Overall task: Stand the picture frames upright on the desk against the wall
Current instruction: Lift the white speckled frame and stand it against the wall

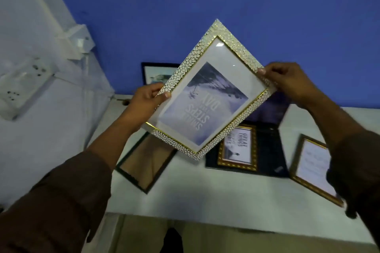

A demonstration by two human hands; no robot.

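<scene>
A white frame with a gold pebbled border [207, 90] is held in the air above the desk, tilted like a diamond, its print upside down. My left hand [147, 101] grips its left edge and my right hand [287, 82] grips its right corner. A dark-framed picture [156, 73] stands upright against the blue wall behind it. A dark empty frame [147, 164] lies flat on the white desk [216, 193]. A small gold frame [238, 148] lies on a black laptop. Another gold frame [314, 168] lies flat at the right.
The black laptop [267, 150] sits open in the middle of the desk, its screen near the blue wall [205, 6]. White power sockets [22, 86] and a switch box [76, 41] are mounted on the pale left wall.
</scene>
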